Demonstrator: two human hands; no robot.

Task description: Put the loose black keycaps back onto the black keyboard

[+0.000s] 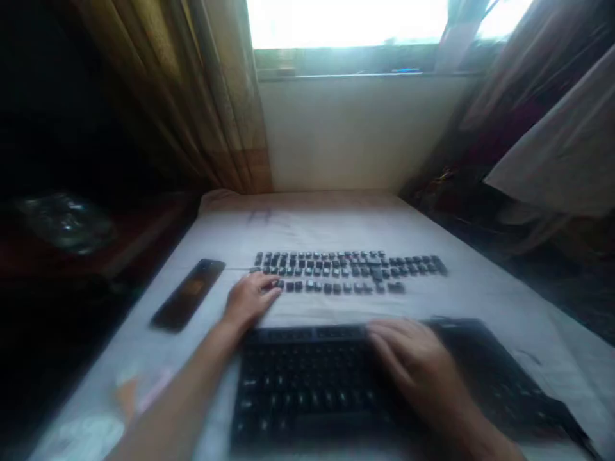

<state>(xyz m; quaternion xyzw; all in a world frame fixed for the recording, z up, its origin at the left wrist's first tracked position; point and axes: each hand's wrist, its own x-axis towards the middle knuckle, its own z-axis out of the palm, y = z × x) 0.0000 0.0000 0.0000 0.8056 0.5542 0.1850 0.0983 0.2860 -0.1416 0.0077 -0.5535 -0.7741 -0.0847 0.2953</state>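
Rows of small dark keycaps (pixel 327 271) lie on the white cloth, beyond a black keyboard (pixel 307 384). My left hand (pixel 252 296) reaches past the keyboard's far left corner, its fingertips at the left end of the nearest keycap row. Whether a keycap is between those fingers is too blurred to tell. Over the right part of the keyboard is my right hand (pixel 416 358), its fingers stretched toward the far edge and smeared by motion. Beneath it, the keyboard's surface is partly hidden.
A dark phone (pixel 189 294) lies left of the keycaps. Blurred small items (pixel 127 397) are near the left forearm. A dark cable runs at the lower right. Curtains and a window stand beyond the cloth-covered table (pixel 307 224).
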